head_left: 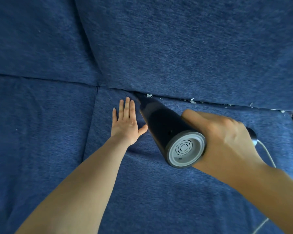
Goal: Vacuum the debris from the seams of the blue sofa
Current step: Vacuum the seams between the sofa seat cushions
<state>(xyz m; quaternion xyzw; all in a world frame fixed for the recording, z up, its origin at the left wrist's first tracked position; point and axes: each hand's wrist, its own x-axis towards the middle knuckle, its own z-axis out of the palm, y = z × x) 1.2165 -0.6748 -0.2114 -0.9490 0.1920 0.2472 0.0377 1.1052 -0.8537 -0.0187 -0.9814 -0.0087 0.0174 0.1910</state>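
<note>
The right hand grips a black handheld vacuum, its nozzle tip pushed into the back seam of the blue sofa. The left hand presses flat, fingers straight, on the seat cushion just beside the nozzle. White debris dots the seam towards the cushion's right edge. The vacuum's handle is hidden by the fingers; its white cord runs off-frame.

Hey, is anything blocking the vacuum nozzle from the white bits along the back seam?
Nothing visible. The vacuum in the right hand points into the seam, white bits lying exposed to its right. The left hand lies flat on the seat cushion, beside the nozzle.
</note>
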